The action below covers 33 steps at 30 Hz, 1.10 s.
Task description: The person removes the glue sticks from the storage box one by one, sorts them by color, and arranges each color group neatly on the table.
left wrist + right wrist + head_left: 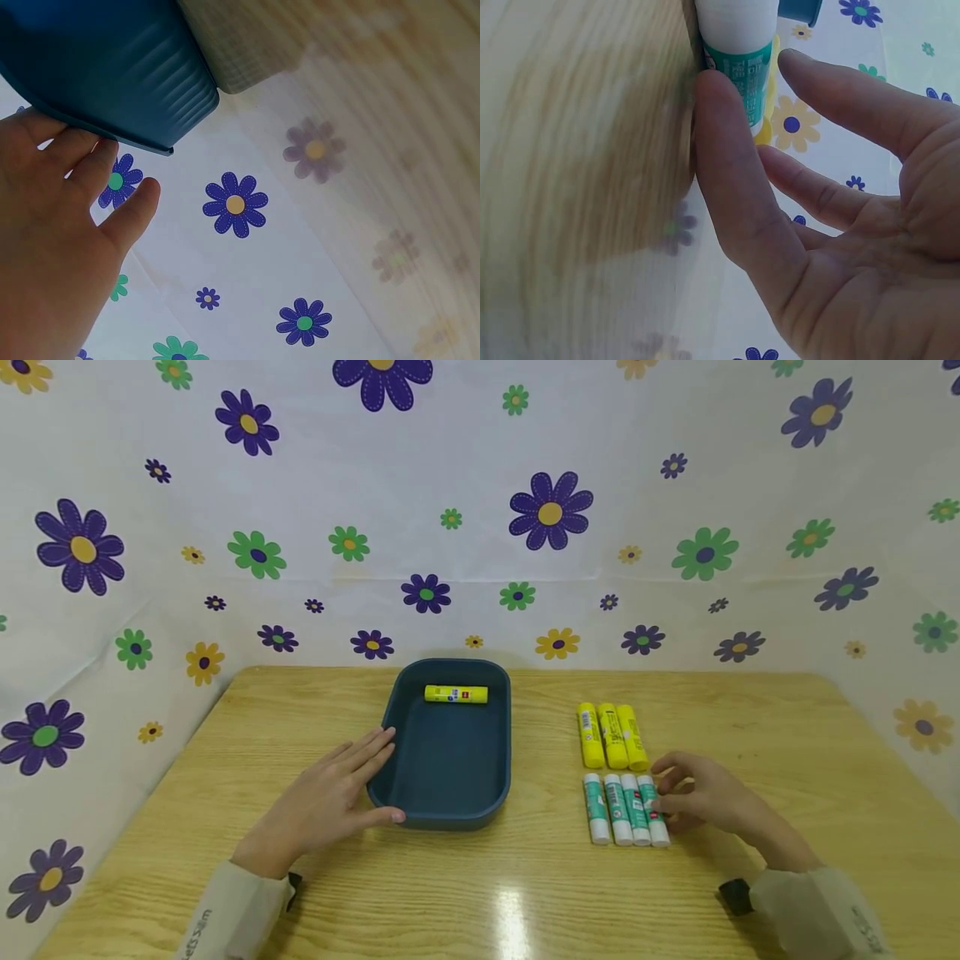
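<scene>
A dark blue tray [438, 810] stands left of centre, with one yellow glue stick [456, 694] lying inside near its far end. Straight fingers of my left hand [330, 802] rest along the tray's left side, thumb by the near corner. To the right, several green-and-white glue sticks [596, 810] lie side by side. My right hand [705, 797] is at the rightmost green-and-white one [739, 30]. In the right wrist view, one fingertip meets that stick while another digit stands a little apart from it, the fingers loosely bent.
Three yellow glue sticks [613, 737] lie in a row just behind the green-and-white ones. The wooden table [540, 877] ends at a white cloth [480, 468] printed with flowers, which hangs at the back and sides.
</scene>
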{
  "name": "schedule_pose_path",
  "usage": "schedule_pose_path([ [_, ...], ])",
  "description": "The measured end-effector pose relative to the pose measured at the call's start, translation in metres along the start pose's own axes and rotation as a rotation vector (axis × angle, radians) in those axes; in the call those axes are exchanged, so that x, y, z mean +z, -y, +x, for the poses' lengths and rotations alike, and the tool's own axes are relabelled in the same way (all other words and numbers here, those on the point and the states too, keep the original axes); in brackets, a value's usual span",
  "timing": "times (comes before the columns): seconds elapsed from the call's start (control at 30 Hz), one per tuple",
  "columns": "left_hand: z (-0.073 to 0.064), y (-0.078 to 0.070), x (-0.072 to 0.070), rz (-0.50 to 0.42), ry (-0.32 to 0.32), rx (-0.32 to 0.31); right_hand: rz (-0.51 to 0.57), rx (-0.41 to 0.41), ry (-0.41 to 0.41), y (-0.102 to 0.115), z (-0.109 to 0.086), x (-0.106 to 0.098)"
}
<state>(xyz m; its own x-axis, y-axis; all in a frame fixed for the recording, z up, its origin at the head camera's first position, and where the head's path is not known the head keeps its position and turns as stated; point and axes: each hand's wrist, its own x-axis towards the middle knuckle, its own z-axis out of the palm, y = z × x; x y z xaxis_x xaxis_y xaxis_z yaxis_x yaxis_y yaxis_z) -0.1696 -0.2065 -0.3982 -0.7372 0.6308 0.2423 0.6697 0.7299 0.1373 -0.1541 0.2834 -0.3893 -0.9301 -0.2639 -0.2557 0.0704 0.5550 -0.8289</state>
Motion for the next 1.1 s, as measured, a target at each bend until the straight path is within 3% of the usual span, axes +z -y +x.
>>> schedule_pose_path([
  [0.43,-0.001,0.001,-0.002,0.009,-0.004,0.008,0.022,0.008,0.017,0.0,0.0,-0.004],
  [0.67,0.001,0.0,-0.002,0.0,0.013,0.003,0.042,-0.028,-0.001,0.005,-0.002,-0.019],
  [0.9,0.001,-0.001,-0.003,0.008,0.021,-0.009,-0.027,-0.1,-0.048,0.046,0.013,-0.037],
  [1.1,0.001,-0.002,-0.002,0.003,0.014,-0.006,-0.023,-0.155,-0.062,0.086,0.036,-0.038],
])
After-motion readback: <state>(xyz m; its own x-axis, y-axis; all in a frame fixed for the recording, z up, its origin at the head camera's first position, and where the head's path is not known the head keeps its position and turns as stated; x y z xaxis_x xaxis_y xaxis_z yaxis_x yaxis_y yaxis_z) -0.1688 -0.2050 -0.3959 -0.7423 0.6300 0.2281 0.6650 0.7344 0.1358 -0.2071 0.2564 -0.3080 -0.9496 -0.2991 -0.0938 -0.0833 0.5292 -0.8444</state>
